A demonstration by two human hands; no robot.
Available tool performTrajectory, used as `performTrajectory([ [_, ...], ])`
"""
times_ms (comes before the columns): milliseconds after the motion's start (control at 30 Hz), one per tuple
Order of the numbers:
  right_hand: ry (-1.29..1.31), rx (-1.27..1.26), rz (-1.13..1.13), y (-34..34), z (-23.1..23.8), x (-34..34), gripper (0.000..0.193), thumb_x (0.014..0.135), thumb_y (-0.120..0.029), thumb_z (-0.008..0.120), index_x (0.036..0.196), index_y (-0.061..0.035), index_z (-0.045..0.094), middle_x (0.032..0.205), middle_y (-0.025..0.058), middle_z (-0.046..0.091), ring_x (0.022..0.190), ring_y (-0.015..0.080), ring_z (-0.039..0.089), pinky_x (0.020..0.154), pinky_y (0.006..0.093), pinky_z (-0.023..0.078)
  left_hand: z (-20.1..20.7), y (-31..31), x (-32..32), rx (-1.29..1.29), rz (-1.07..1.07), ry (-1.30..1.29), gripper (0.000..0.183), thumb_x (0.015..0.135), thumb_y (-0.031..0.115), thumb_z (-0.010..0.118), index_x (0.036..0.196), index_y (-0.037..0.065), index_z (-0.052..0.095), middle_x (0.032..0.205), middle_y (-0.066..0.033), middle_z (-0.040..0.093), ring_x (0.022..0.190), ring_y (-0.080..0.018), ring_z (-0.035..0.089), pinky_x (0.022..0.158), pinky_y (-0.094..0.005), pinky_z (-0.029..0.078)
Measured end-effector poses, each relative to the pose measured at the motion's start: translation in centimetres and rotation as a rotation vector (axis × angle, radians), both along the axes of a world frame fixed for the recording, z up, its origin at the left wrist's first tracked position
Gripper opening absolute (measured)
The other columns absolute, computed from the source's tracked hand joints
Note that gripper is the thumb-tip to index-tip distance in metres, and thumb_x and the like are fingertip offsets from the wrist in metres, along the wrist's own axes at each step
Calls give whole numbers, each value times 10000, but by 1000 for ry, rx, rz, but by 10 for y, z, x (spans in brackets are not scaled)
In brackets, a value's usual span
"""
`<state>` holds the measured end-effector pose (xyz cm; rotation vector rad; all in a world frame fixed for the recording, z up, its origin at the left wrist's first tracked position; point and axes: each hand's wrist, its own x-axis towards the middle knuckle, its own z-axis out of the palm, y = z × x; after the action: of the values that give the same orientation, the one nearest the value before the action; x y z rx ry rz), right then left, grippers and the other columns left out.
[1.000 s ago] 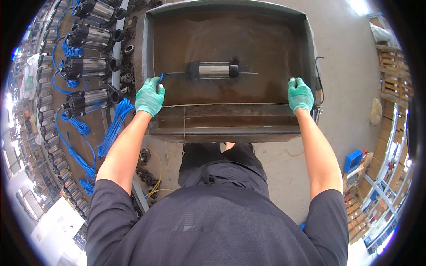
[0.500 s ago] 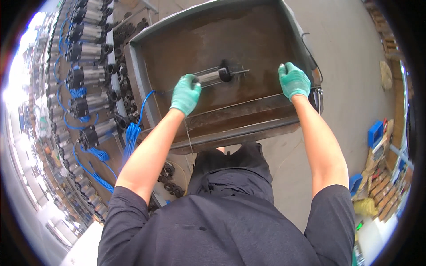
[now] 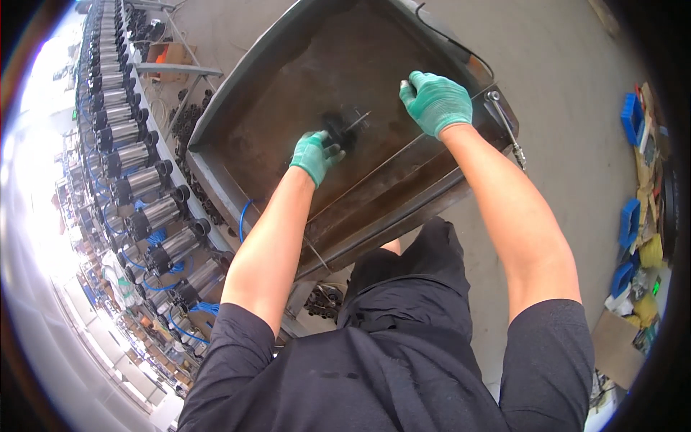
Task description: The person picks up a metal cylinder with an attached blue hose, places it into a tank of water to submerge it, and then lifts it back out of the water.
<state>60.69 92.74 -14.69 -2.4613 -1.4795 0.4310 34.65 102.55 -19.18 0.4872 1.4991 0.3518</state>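
Note:
My left hand [image 3: 313, 156], in a green glove, is closed round the near end of a pump-like cylinder over a tank of brown water. Its black end [image 3: 337, 129] and a thin metal rod [image 3: 360, 120] stick out past my fingers, pointing up and right; my glove hides the steel body. My right hand [image 3: 437, 106], also gloved in green, hovers above the tank's right part, apart from the cylinder. Its fingers are curled toward the thumb, and the palm side is hidden. The metal tank [image 3: 216, 183] lies slanted before me.
A ratchet wrench [image 3: 506, 126] lies at the tank's right corner, near a black hose [image 3: 453, 37]. Steel and black motors [image 3: 147, 180] stand in a long row at left, with blue cables [image 3: 205, 308]. Blue bins [image 3: 632, 119] sit at far right.
The view has turned, so the tank now lies slanted. My right hand has come closer to my left. My left hand now covers the steel body, which showed before.

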Motion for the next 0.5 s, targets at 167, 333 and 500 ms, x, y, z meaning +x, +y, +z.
performTrajectory([
  [167, 4, 14, 3, 4, -2, -3, 314, 1001, -371, 506, 963, -120, 693, 923, 129, 726, 861, 335, 706, 766, 470, 572, -2, -11, -16, 50, 112, 97, 70, 974, 141, 551, 1023, 96, 571, 918, -83, 574, 659, -199, 542, 626, -435, 614],
  [333, -5, 12, 7, -1, -2, 0, 306, 1000, -369, 509, 966, -127, 693, 914, 121, 727, 855, 330, 708, 758, 467, 575, 4, -26, -29, 102, 145, 114, 115, 984, 181, 531, 1039, 113, 605, 850, -56, 593, 590, -141, 507, 573, -380, 595],
  [500, -17, 19, 13, 1, -4, -1, 302, 998, -368, 513, 958, -130, 694, 908, 118, 728, 850, 328, 710, 751, 471, 575, 5, -33, -31, 147, 181, 142, 125, 982, 200, 539, 1024, 111, 617, 811, -49, 594, 533, -138, 505, 572, -380, 591],
])
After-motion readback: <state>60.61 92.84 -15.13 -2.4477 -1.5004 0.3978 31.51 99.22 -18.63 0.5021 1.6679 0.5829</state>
